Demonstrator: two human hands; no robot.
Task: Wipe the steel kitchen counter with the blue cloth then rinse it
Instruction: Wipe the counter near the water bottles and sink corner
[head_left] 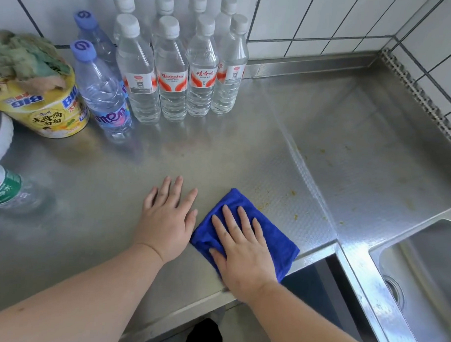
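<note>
Head view: my right hand (242,250) presses flat, fingers straight, on the folded blue microfibre cloth (275,239); my left hand (167,218) rests open just beside it on the steel table (90,217). Soft, light and limp, I judge; bunch it from the edges to lift.

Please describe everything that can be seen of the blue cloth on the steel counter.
The blue cloth is a deep, bright blue with a soft, fuzzy look, like microfibre. It lies folded and flat on the steel counter, near its front edge, one corner pointing away from the person. The right hand presses on it with straight, spread fingers and hides its middle. The left hand rests flat on the counter just beside its left edge. Yellowish stains lie on the steel past its far-right side.
</note>
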